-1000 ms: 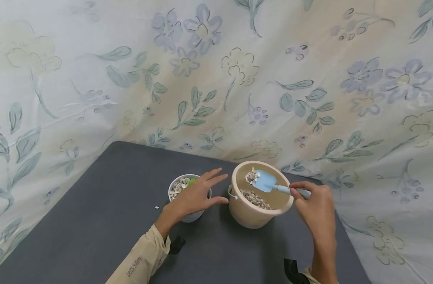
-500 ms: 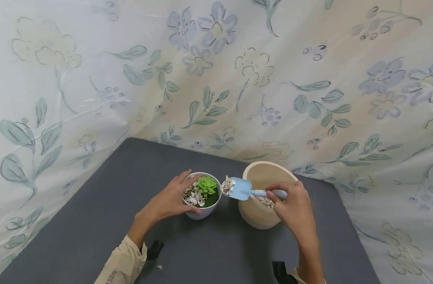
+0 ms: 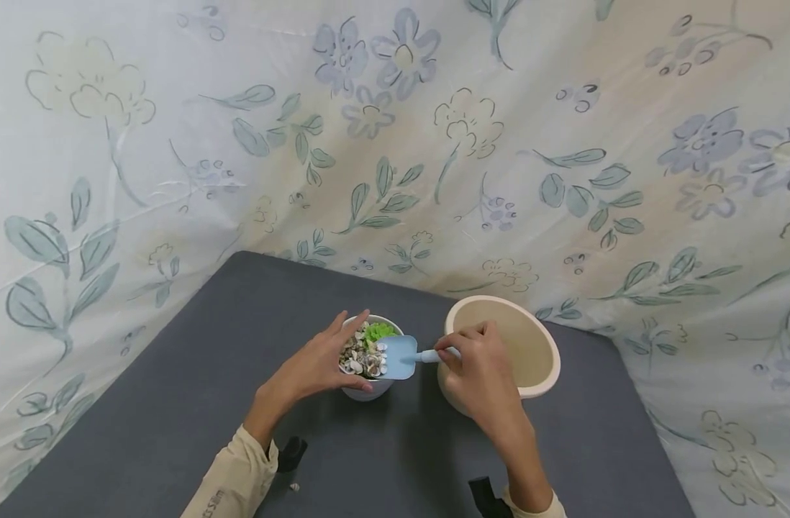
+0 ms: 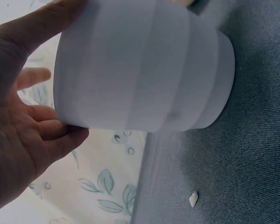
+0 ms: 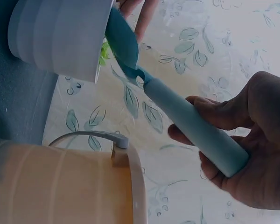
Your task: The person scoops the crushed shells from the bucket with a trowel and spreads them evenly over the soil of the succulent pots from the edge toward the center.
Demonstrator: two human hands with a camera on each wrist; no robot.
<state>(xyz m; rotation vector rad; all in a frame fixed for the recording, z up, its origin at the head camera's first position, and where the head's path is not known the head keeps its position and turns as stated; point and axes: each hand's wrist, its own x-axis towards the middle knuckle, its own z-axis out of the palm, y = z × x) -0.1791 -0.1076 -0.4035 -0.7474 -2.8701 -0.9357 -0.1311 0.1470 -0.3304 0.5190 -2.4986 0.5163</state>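
Note:
My left hand point(image 3: 304, 367) holds the white ribbed flower pot point(image 3: 368, 393) at its rim, the thumb on the near side and fingers across the far side. In the pot are small shells point(image 3: 364, 360) and a bright green succulent point(image 3: 378, 332). My right hand point(image 3: 480, 370) grips the handle of a light blue toy shovel point(image 3: 401, 357). The shovel's blade is tilted over the pot's right rim, its tip among the shells. In the right wrist view, the thumb and fingers wrap the shovel handle point(image 5: 191, 123). The blade partly hides the succulent.
A beige bucket point(image 3: 545, 360) with a handle point(image 5: 91, 135) stands right of the pot, under my right hand. A small loose shell point(image 3: 294, 487) lies on the dark grey table point(image 3: 175, 403). A floral cloth point(image 3: 395, 194) hangs behind.
My right hand has carried the loaded shovel left from above the bucket to the pot and tipped it, so shells now lie in the pot. My left hand has settled around the pot's rim.

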